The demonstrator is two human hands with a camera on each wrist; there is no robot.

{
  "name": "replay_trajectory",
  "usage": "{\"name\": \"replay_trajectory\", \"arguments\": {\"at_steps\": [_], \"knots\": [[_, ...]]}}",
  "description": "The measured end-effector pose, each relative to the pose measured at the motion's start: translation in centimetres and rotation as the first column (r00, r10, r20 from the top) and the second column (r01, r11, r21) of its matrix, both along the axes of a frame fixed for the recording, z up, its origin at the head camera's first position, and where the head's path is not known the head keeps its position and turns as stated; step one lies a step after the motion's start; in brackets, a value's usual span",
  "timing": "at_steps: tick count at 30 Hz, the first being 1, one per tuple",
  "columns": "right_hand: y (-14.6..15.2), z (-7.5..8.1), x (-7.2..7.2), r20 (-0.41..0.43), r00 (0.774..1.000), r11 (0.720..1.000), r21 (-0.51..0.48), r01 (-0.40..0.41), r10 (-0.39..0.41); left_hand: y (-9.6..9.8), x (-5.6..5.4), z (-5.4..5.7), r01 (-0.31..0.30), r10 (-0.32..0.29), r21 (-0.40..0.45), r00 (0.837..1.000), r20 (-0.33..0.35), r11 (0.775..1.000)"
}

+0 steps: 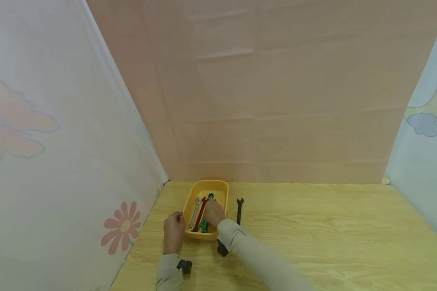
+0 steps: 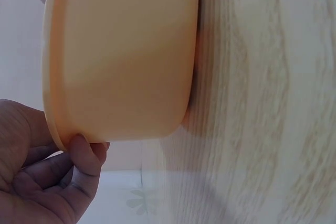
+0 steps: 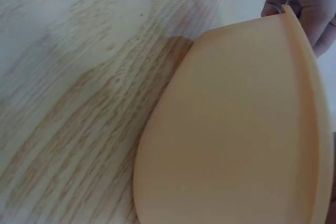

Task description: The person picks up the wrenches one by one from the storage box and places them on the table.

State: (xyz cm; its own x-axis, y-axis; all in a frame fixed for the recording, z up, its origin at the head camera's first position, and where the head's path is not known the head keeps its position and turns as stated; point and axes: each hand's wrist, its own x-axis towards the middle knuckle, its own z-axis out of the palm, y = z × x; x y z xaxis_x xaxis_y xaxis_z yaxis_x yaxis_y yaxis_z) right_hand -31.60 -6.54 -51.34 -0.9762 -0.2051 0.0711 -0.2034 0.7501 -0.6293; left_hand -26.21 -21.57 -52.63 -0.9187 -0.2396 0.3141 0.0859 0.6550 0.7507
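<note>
A yellow plastic tray (image 1: 208, 186) stands at the left of the table with several wrenches in it. My left hand (image 1: 173, 230) grips the tray's left rim; in the left wrist view its fingers (image 2: 86, 156) curl round the edge at the corner. Inside the tray lie a silver wrench (image 1: 194, 214) and a red wrench (image 1: 200, 216) side by side. My right hand (image 1: 215, 213) reaches over the tray's right side and holds a green wrench (image 1: 211, 196) next to the red one. Its fingertips are hidden from the head view, and the tray wall (image 3: 226, 129) fills much of the right wrist view.
On the table just right of the tray lies a black wrench (image 1: 239, 208), its lower end behind the right forearm. The wood-grain table (image 1: 313, 218) stretches off to the right. A pinkish sheet (image 1: 255, 101) hangs behind it, and a patterned wall (image 1: 76, 161) borders the left.
</note>
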Motion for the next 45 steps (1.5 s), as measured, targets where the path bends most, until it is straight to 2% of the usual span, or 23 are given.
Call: {"name": "replay_trajectory", "arguments": {"at_steps": [8,14,19,23,30,38,45], "knots": [[-0.4,-0.4,0.1,-0.039,0.999,0.992,0.125,0.027,-0.022,-0.1,-0.1,0.0,0.005,-0.005,0.006,1.0,-0.022,1.0],[-1.0,-0.9,0.0,-0.041,0.998,0.959,0.275,0.064,-0.055,0.0,0.0,-0.1,0.01,-0.01,0.013,1.0,-0.008,1.0],[-1.4,-0.9,-0.2,-0.021,0.995,0.932,0.347,0.1,-0.099,0.0,-0.2,0.0,0.01,-0.01,0.01,1.0,-0.016,1.0],[-1.4,-0.8,0.0,-0.054,0.994,0.906,0.409,0.108,-0.095,0.0,-0.2,0.0,0.01,-0.01,0.02,1.0,-0.006,1.0],[-1.2,-1.0,0.6,-0.125,0.99,0.893,0.434,0.118,-0.07,-0.1,0.0,-0.1,0.009,-0.01,0.027,1.0,0.027,1.0],[-1.5,-1.5,0.3,-0.213,0.975,0.862,0.48,0.163,-0.065,-0.1,-0.3,0.3,0.003,-0.003,0.024,1.0,0.005,1.0],[-1.6,-2.3,0.2,-0.229,0.971,0.834,0.52,0.183,-0.07,0.0,-0.1,0.2,0.008,-0.008,0.028,1.0,0.005,1.0]]}}
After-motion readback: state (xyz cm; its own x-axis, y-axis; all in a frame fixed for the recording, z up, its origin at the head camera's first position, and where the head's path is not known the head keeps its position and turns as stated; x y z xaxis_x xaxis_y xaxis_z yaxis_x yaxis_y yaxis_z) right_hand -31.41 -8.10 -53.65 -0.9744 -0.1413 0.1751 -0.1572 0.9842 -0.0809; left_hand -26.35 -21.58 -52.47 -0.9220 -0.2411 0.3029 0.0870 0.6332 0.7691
